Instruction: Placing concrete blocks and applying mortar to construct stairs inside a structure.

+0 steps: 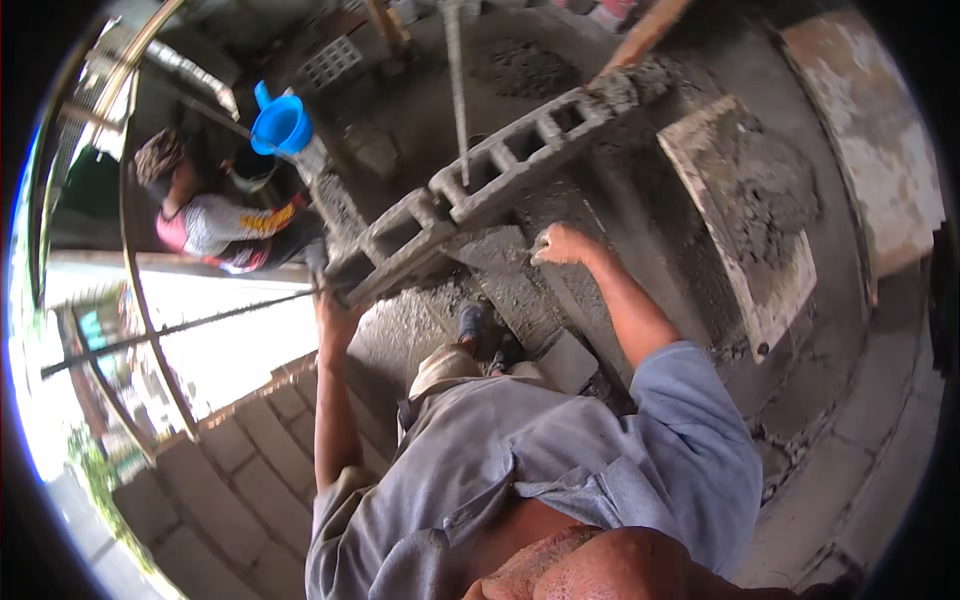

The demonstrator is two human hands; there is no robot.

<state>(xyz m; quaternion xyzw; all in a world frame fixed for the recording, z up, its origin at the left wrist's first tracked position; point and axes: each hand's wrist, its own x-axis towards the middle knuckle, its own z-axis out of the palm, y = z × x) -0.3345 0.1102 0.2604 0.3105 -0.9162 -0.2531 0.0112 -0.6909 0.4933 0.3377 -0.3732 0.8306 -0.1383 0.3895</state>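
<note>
A row of grey hollow concrete blocks (400,235) runs slantwise across the middle, cores facing up. At its near left end my left hand (335,315) is closed round the end of the last block, by a steel rod (180,328). My right hand (562,245) is in the air right of the row, apart from the blocks. Its fingers are curled in, and whatever they may hold is hidden. Wet mortar (625,88) lies on the row's far end. More mortar (770,190) is heaped on a board (735,270) to the right.
Another person (225,225) crouches at the left beyond the wall, near a blue plastic dipper (281,125). An upright rod (457,90) stands in a block core. A block wall (220,450) rises at lower left. A large panel (865,130) leans at the right.
</note>
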